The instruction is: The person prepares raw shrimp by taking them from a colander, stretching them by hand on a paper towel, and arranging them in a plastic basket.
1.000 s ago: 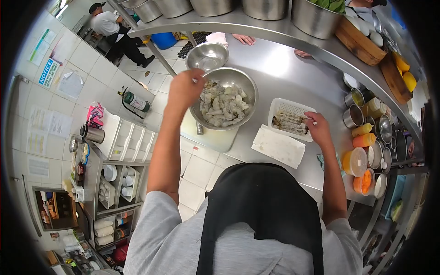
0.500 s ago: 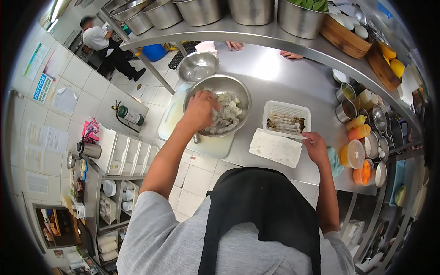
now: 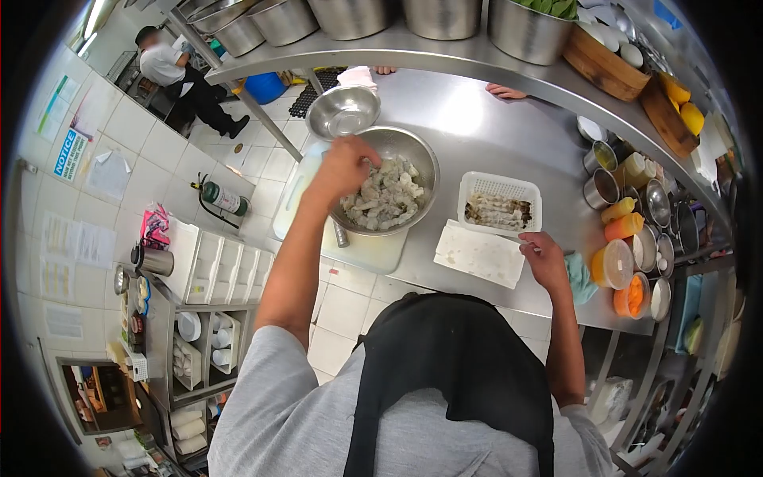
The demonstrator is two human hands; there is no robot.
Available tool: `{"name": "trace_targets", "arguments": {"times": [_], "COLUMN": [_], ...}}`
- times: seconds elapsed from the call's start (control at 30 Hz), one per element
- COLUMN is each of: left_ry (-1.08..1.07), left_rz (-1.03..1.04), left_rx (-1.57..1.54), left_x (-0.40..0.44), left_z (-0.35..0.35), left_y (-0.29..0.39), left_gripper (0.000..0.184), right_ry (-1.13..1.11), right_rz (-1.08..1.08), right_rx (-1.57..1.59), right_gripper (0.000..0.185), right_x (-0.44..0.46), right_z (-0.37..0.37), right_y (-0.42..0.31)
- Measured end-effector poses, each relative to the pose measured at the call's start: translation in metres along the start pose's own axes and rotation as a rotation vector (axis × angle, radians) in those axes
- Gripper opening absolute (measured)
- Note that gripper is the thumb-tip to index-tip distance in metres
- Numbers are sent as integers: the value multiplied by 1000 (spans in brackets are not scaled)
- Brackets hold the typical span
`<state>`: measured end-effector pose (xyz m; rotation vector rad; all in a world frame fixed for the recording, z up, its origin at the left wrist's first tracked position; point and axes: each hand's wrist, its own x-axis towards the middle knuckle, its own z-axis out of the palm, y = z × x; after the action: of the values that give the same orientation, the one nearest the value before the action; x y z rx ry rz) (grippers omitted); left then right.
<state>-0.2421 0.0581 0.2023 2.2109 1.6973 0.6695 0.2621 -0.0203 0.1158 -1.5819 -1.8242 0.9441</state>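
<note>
A steel bowl [image 3: 435, 171] on the cutting board holds a heap of pale, peeled raw shrimp [image 3: 385, 199]. My left hand [image 3: 350, 168] is above the bowl's left side, its fingers curled down; whatever they may hold is hidden. To the right, a white perforated plastic basket [image 3: 501, 181] contains a row of greyish shrimp with dark ends [image 3: 497, 211]. Just in front of it lies a flat white rectangular lid or board [image 3: 477, 254] with wet specks. My right hand [image 3: 544, 258] is at the near right corner of the basket, fingers bent together; any small thing between them is unclear.
A second steel bowl [image 3: 343, 111] stands behind the first. A handle [image 3: 341, 234] pokes out beside the cutting board [image 3: 373, 256]. Sauce bottles and tubs [image 3: 612, 265] line the right side, near a teal cloth [image 3: 580, 278]. Overhead runs a steel shelf [image 3: 445, 57]. Another person's hand [image 3: 505, 92] rests across the table.
My left hand has risen out of the shrimp to the bowl's left rim. My right hand has shifted slightly down from the basket's corner. One of the other person's hands has drawn back.
</note>
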Motion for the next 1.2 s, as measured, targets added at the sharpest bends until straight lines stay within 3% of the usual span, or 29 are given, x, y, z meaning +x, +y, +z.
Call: {"name": "trace_targets", "arguments": {"times": [0.1, 0.2, 0.3, 0.4, 0.5, 0.7, 0.9, 1.0, 1.2], "left_ry": [173, 152, -38, 40, -89, -211, -14, 91, 265], "left_rz": [-131, -242, -251, -46, -123, -167, -122, -92, -14], "left_rx": [77, 298, 471, 580, 542, 400, 146, -60, -168], "left_x": [0, -1, 1, -1, 6, 21, 13, 6, -4], "left_z": [-24, -34, -29, 5, 14, 5, 11, 5, -12], "left_y": [-3, -8, -1, -23, -30, -40, -51, -54, -31], "left_gripper": [29, 28, 37, 47, 50, 31, 12, 13, 11], "right_ry": [-13, -14, -18, -22, -27, -25, -19, -10, -68], "right_rz": [6, 7, 13, 25, 43, 52, 35, 30, 9], "right_rx": [3, -6, -27, -21, -2, 14, -21, -17, -58], "right_gripper": [28, 28, 28, 28, 28, 27, 27, 28, 28], "right_x": [0, 1, -1, -3, -4, -11, -18, -20, -13], "right_z": [1, 0, -2, 2, 2, 4, 2, -1, -1], "right_y": [-2, 2, 8, 13, 9, 10, 16, 16, -11]}}
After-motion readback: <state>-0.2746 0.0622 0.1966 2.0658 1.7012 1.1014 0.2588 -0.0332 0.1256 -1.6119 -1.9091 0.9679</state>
